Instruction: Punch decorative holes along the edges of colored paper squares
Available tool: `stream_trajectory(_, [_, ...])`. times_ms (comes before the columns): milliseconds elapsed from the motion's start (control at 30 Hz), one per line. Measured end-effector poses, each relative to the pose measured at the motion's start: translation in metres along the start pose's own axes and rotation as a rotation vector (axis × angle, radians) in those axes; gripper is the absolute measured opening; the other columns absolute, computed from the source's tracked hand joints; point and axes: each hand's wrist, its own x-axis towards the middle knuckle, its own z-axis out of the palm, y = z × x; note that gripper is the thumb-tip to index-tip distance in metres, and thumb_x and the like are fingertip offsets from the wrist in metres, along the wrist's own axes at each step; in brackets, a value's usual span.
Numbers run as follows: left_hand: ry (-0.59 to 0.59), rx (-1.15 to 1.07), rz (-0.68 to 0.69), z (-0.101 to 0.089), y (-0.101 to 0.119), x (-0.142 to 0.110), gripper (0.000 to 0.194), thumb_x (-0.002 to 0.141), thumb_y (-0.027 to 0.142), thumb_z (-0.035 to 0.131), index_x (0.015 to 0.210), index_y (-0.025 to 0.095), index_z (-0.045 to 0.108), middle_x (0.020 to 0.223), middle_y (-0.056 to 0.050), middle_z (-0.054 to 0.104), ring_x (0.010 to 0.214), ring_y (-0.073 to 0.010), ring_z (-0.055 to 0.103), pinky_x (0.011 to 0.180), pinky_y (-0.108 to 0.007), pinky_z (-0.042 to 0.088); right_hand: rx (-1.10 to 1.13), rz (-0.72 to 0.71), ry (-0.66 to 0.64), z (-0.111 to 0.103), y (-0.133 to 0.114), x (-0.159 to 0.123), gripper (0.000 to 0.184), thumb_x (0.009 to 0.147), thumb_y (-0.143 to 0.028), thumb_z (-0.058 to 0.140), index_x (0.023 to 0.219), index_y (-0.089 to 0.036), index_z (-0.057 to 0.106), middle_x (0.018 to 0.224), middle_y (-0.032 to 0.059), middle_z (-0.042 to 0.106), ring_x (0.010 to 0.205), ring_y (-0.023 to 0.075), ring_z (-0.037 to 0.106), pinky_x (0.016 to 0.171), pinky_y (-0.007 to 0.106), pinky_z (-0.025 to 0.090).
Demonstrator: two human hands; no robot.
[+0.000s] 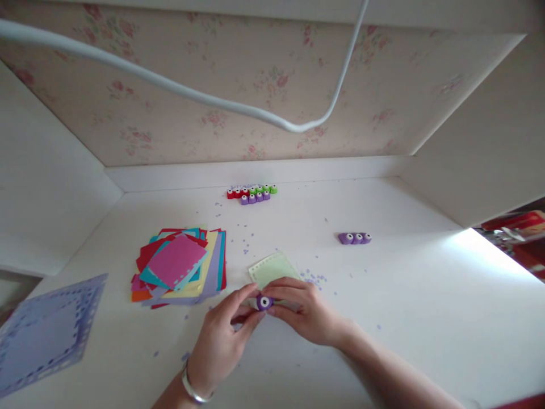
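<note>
A small purple paper punch (264,302) sits between both hands at the near edge of a pale green paper square (272,268). My left hand (221,338) pinches the punch from the left with fingers closed on it; a silver bracelet is on that wrist. My right hand (304,311) closes on the punch from the right and rests on the green paper's near part.
A fanned stack of coloured papers (181,266) lies to the left. A lilac sheet with punched edges (46,329) lies at far left. Three purple punches (355,238) stand at right. A cluster of red, green and purple punches (252,193) stands at the back. Confetti bits are scattered. A white cable (213,102) hangs overhead.
</note>
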Motion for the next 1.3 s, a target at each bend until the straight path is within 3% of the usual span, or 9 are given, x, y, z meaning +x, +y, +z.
stream_trajectory(133, [0.003,0.059,-0.001,-0.002,-0.001,0.000,0.036,0.088,0.027,0.058,0.123,0.025,0.051,0.094,-0.004,0.071,0.067,-0.0135,0.068,0.063,-0.022,0.058,-0.066,0.094,0.070,-0.010,0.007,0.000,0.028,0.090,-0.027,0.056,0.117,-0.023,0.063,0.108,0.0061,0.067,0.088,0.0150,0.065,0.072,0.026,0.055])
stream_trajectory(233, [-0.001,0.113,0.005,-0.003,-0.003,0.000,0.029,0.090,0.027,0.056,0.119,0.025,0.052,0.098,-0.004,0.069,0.063,-0.0115,0.066,0.061,-0.021,0.057,-0.191,0.217,0.262,-0.031,0.021,-0.004,0.028,0.091,-0.031,0.053,0.117,-0.023,0.063,0.109,0.0067,0.066,0.071,0.0127,0.063,0.061,0.025,0.053])
stream_trajectory(300, [-0.013,0.131,0.007,-0.003,-0.005,0.000,0.024,0.091,0.028,0.054,0.115,0.025,0.054,0.100,-0.005,0.068,0.063,-0.0111,0.065,0.059,-0.020,0.056,-0.327,0.282,0.370,-0.049,0.035,-0.008,0.028,0.092,-0.031,0.051,0.116,-0.023,0.063,0.111,0.0067,0.066,0.066,0.0122,0.062,0.061,0.026,0.051])
stream_trajectory(467, [-0.046,0.143,-0.006,-0.003,-0.008,-0.001,0.022,0.092,0.029,0.051,0.114,0.024,0.054,0.097,-0.004,0.066,0.064,-0.0107,0.064,0.060,-0.020,0.055,-0.757,0.519,0.492,-0.084,0.064,-0.016,0.022,0.088,-0.034,0.055,0.106,-0.026,0.065,0.107,0.0035,0.068,0.068,0.0161,0.062,0.064,0.031,0.046])
stream_trajectory(800, [-0.100,0.159,-0.044,-0.002,-0.008,0.000,0.022,0.093,0.032,0.050,0.114,0.026,0.054,0.086,0.000,0.067,0.066,-0.0101,0.063,0.063,-0.018,0.053,-1.008,0.855,0.518,-0.086,0.065,-0.010,0.023,0.087,-0.041,0.052,0.102,-0.026,0.063,0.102,0.0035,0.067,0.073,0.0199,0.061,0.056,0.028,0.033])
stream_trajectory(1000, [-0.087,0.162,-0.034,-0.003,-0.004,0.001,0.021,0.093,0.034,0.049,0.110,0.025,0.057,0.084,0.000,0.066,0.065,-0.0107,0.063,0.063,-0.019,0.053,-0.991,0.882,0.586,-0.087,0.065,-0.010,0.035,0.088,-0.047,0.048,0.115,-0.026,0.056,0.108,0.0057,0.065,0.074,0.0220,0.061,0.058,0.031,0.036])
stream_trajectory(1100, [-0.047,0.211,-0.015,-0.010,0.005,0.014,0.020,0.093,0.036,0.048,0.104,0.023,0.060,0.082,0.000,0.067,0.064,-0.0110,0.063,0.061,-0.019,0.053,-0.843,0.781,0.546,-0.072,0.061,-0.006,0.039,0.089,-0.050,0.046,0.116,-0.024,0.055,0.096,0.0048,0.066,0.072,0.0204,0.061,0.060,0.031,0.039])
stream_trajectory(1200, [0.019,0.346,0.032,-0.020,0.013,0.048,0.022,0.093,0.037,0.048,0.101,0.022,0.062,0.089,0.000,0.068,0.065,-0.0108,0.064,0.063,-0.020,0.053,-0.668,0.634,0.416,-0.049,0.052,-0.002,0.035,0.091,-0.049,0.043,0.108,-0.023,0.060,0.093,0.0043,0.065,0.076,0.0184,0.061,0.066,0.031,0.043])
stream_trajectory(1300, [0.068,0.664,0.096,-0.031,0.010,0.099,0.023,0.093,0.033,0.045,0.103,0.022,0.062,0.101,-0.001,0.067,0.069,-0.0108,0.065,0.070,-0.022,0.053,-0.646,0.510,0.290,-0.030,0.040,0.002,0.041,0.087,-0.053,0.048,0.113,-0.025,0.062,0.108,0.0075,0.062,0.093,0.0229,0.059,0.079,0.035,0.044])
